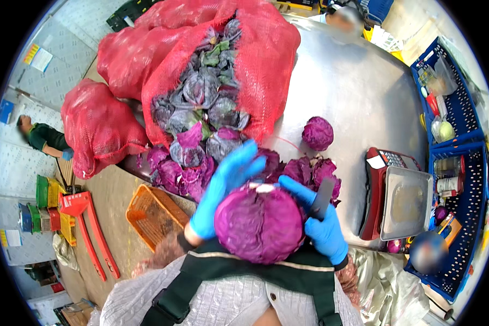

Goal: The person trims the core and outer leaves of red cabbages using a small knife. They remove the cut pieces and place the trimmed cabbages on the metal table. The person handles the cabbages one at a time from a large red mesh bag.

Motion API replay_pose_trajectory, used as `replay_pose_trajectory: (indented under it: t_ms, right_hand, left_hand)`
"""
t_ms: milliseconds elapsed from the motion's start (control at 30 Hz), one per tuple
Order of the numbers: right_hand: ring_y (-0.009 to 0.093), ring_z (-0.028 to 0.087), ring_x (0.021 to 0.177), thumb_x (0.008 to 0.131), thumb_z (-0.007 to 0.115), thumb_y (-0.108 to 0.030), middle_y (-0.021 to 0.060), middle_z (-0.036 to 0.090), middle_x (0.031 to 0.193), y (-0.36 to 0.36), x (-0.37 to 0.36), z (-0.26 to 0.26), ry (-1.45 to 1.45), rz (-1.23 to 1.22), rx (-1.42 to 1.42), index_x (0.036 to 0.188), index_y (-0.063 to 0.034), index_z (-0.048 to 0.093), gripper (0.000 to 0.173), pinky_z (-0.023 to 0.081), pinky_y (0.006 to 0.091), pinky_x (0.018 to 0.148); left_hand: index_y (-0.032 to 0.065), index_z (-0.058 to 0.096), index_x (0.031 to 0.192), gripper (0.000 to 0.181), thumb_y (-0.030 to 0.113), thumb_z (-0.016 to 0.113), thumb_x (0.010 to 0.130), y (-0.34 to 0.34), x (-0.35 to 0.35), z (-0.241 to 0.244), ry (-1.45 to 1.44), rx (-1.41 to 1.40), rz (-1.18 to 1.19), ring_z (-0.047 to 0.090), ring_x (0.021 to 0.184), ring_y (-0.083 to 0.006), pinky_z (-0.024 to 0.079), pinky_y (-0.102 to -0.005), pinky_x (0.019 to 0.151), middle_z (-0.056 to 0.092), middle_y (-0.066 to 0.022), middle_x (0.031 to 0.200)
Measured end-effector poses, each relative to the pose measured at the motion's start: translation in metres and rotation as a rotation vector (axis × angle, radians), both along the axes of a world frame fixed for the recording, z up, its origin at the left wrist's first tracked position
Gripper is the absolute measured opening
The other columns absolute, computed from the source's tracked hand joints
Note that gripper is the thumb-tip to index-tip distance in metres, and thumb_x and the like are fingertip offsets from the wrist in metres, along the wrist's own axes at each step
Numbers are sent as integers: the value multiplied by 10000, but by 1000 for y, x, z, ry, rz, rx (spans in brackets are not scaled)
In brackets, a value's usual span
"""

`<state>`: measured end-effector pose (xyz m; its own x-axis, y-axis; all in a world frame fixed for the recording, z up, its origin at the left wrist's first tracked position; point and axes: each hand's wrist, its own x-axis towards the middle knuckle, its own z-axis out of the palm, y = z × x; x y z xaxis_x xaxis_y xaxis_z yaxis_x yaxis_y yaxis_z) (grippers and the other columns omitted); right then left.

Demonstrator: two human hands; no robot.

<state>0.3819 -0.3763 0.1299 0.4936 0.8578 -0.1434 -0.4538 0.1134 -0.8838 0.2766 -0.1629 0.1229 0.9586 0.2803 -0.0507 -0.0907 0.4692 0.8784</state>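
A trimmed purple cabbage [258, 224] is close in front of my apron, its pale cut stem facing away from me. My left hand [224, 191], in a blue glove, is at its left side with the fingers stretched out; whether the palm touches the cabbage is hard to tell. In my right hand [326, 232], also gloved, is a knife [323, 197] with its short, dark blade pointing away from me. The right index finger extends along the cabbage's far right side. Loose purple outer leaves [299, 171] lie just beyond both hands.
An open red mesh sack [265, 69] spills untrimmed cabbages [201, 89] onto the steel table [350, 77]. Another trimmed cabbage [318, 133] sits there. Rightward are a scale [405, 203] and blue crates [458, 163]. An orange crate [146, 208] stands left. People are at left and far side.
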Motion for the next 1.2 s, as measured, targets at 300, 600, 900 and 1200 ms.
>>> replay_pose_trajectory:
  t_ms: [300, 600, 900, 1200]
  right_hand:
    - [43, 567, 721, 945, 718, -103, 22, 705, 1027, 27, -7, 10, -231, -550, -139, 1178, -35, 726, 243, 439, 212, 573]
    - [60, 568, 726, 869, 791, -138, -2, 667, 961, 26, 18, 19, -243, -418, -244, 1159, -40, 688, 323, 475, 228, 646]
    - [64, 596, 861, 930, 737, -80, -2, 675, 945, 23, 22, -1, -203, -534, -329, 1060, -41, 682, 146, 493, 239, 791]
    - [305, 704, 991, 987, 619, -97, 150, 692, 1150, -2, 5, -46, -891, -342, -426, 1355, -79, 603, 369, 544, 358, 865]
  left_hand:
    - [76, 317, 1566, 658, 442, 464, 1040, 12, -30, -76, -200, -586, -323, 390, 1453, -285, 300, -488, 1217, 394, -128, 1587]
    - [130, 392, 1525, 718, 616, 359, 998, -20, 2, -84, 57, -194, -217, 418, 1427, -295, 304, -524, 1206, 426, -134, 1560]
    - [107, 364, 1546, 650, 520, 236, 1060, -12, -7, -130, -101, -853, -199, 398, 1445, -306, 291, -504, 1215, 408, -131, 1576]
    - [-69, 196, 1572, 1493, 761, 849, 515, 49, 29, -13, -63, 197, -383, 431, 1399, -355, 293, -474, 1186, 392, -247, 1535]
